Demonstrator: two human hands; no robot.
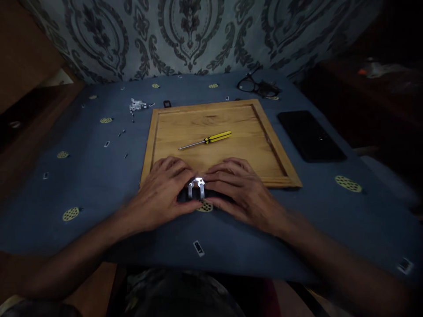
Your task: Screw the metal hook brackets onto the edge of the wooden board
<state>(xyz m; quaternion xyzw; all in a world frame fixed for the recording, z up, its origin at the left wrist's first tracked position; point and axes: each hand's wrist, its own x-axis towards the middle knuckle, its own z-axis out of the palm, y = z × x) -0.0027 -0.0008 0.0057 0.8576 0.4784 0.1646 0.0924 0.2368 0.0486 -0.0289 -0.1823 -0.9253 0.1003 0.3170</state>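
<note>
A small shiny metal bracket point(200, 183) with two downward prongs sits between my hands, just off the near edge of a framed wooden panel point(205, 169). My left hand point(167, 189) curls around its left side, with fingertips at its top and the thumb stretched below. From the right, my right hand point(239, 189) closes on it, its fingertips touching the upper right part and its thumb near the prongs' lower ends. Fingers partly hide the bracket's top. On the panel lies a screwdriver point(218, 137) with a yellow and black handle, its tip pointing left.
Several metal pieces point(137, 105) lie in a pile at the back left, with small screws point(125, 155) nearer. Eyeglasses point(257, 86) rest at the back right. A black phone-like slab point(310, 136) lies right of the panel. A patterned blue cloth point(82, 185) covers the table.
</note>
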